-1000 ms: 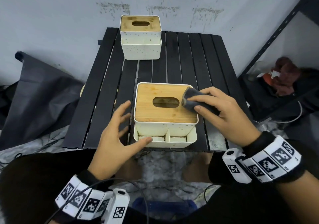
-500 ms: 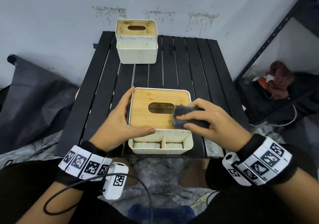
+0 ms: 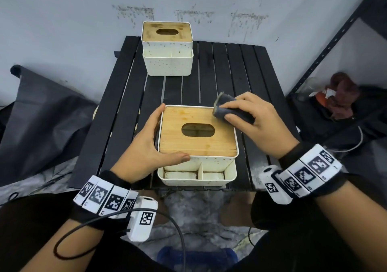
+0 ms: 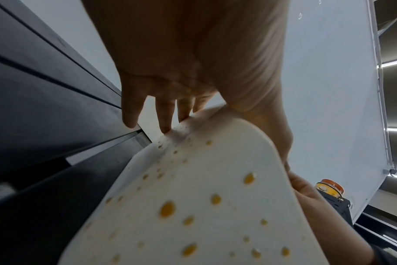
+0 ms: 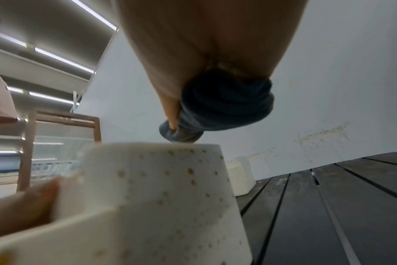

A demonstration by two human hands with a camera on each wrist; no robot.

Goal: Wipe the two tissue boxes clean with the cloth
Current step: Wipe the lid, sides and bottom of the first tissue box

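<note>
The near box (image 3: pixel 198 143) stands at the 6 o'clock edge of the black slatted table (image 3: pixel 240 78); the far box (image 3: pixel 167 49) stands at 12 o'clock, near the wall. Both are white with brown spots and a wooden lid with an oval slot. The left hand (image 3: pixel 146 148) braces the near box at its 9 o'clock side, fingers straight along the wall, thumb lying flat across the front edge. The right hand (image 3: pixel 253 120) grasps the dark folded cloth (image 3: pixel 228 109), thumb and fingers pinching it. The cloth sits on the lid's corner at 1 o'clock.
</note>
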